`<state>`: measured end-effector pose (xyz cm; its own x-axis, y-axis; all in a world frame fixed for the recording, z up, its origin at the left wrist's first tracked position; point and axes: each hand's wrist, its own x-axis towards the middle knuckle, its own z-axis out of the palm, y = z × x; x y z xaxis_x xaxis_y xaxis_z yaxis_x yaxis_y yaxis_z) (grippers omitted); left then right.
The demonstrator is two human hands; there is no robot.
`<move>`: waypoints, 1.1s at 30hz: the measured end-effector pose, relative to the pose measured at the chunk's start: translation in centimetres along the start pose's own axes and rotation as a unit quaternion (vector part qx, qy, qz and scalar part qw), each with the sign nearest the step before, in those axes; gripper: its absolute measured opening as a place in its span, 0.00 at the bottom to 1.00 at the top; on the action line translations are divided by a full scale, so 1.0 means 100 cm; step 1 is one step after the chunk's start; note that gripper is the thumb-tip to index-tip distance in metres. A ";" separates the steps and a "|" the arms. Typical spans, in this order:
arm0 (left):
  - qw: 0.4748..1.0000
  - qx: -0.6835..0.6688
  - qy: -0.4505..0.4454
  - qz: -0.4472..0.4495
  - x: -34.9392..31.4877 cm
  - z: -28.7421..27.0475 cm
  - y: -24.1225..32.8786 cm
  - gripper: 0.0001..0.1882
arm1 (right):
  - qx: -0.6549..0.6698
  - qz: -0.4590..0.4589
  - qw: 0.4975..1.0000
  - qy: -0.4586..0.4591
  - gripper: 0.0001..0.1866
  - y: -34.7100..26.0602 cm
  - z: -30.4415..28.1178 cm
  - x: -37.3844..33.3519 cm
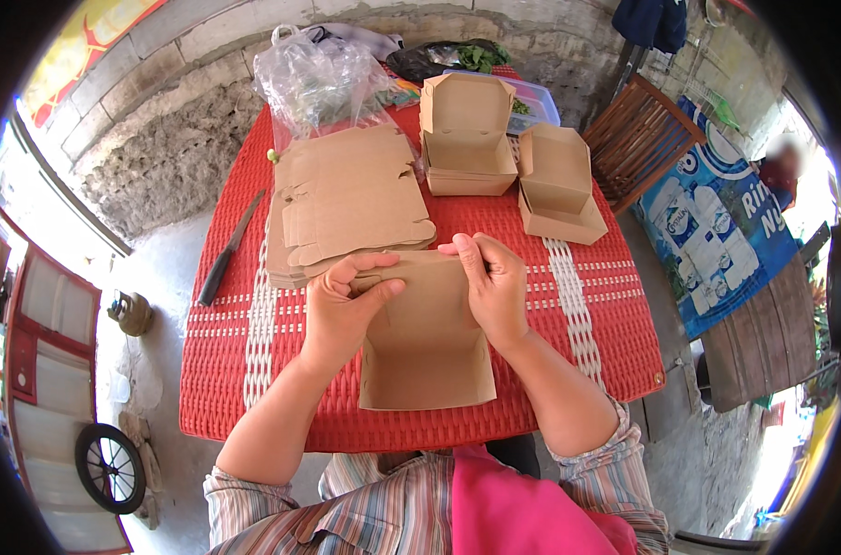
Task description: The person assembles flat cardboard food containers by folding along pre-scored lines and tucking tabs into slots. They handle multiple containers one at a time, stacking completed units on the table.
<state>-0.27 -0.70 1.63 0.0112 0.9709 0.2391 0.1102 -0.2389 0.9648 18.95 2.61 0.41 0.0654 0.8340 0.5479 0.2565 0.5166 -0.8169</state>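
A brown cardboard food box [428, 365] stands on the red woven table in front of me, its tray part formed and its lid raised. My left hand [345, 301] pinches the lid's far left corner between thumb and fingers. At the far right corner, my right hand [491, 282] grips the same lid with thumb and fingertips. Just beyond lies a stack of flat, unfolded cardboard boxes [351, 190]. Folded boxes [469, 139] with an open lid are nested in a pile at the back, and another open box [559, 190] sits to their right.
A black-handled knife [231, 250] lies at the table's left edge [208, 370]. Behind the flat stack is a clear plastic bag [319, 79]. A plastic container [536, 104] and leafy greens [479, 57] are at the back. A wooden chair [643, 139] stands at the right.
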 end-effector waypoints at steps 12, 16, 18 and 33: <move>0.998 -0.058 0.019 -0.014 0.003 0.000 -0.007 0.11 | 0.066 0.028 0.995 -0.063 0.12 0.006 -0.005 0.001; 0.991 -0.111 0.078 -0.011 0.015 -0.013 -0.014 0.16 | 0.245 0.083 0.962 -0.085 0.14 0.009 0.004 0.001; 0.985 -0.145 0.096 0.016 0.021 -0.016 -0.013 0.21 | 0.245 0.114 0.953 -0.134 0.14 0.021 0.005 0.002; 0.951 -0.185 -0.068 -0.239 0.017 -0.018 -0.018 0.28 | 0.198 0.110 0.974 -0.016 0.08 0.034 -0.007 0.016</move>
<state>-2.27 1.38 0.56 0.1789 0.9569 -0.2287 -0.2224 0.2658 0.9380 20.60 5.55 -1.35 0.0448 0.9354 0.3509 -0.1519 0.3535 -0.9230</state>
